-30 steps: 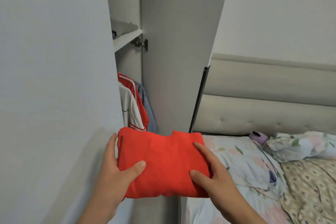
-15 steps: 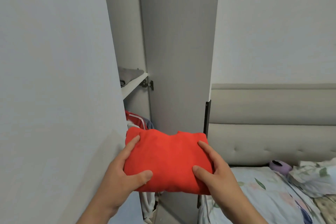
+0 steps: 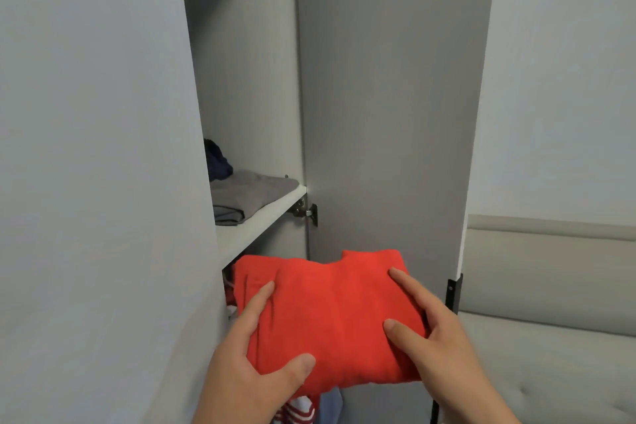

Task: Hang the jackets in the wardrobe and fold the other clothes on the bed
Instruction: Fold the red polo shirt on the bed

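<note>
While the left hand [image 3: 247, 351] and right hand [image 3: 437, 330] each grip one end of the folded red top [image 3: 330, 313], thumb and a finger lying across its upper face and the other fingers hidden underneath, the bundle hangs in mid-air just in front of the wardrobe opening, a bit below the shelf [image 3: 261, 224]. So the folding looks done and this is probably the put-away bit.

What could go wrong, imo: the fold is only kept together by the squeeze at both ends, so if one hand lets go early the middle sags and it flops open. The top's far left corner is right by the shelf's front lip, and coming up under that lip would catch the cloth and drag the layers apart. The hinge [image 3: 304, 212] at the shelf's right end is another snag spot.

Room is tight. The opening is boxed in by the big pale panel [image 3: 96, 148] on the left and the open door [image 3: 385, 113] on the right. A folded grey garment [image 3: 247, 196] sits on the shelf with something dark blue [image 3: 216, 162] behind it, and white board shows along the front edge. Hanging clothes [image 3: 299, 411] peek out below the bundle.
</note>
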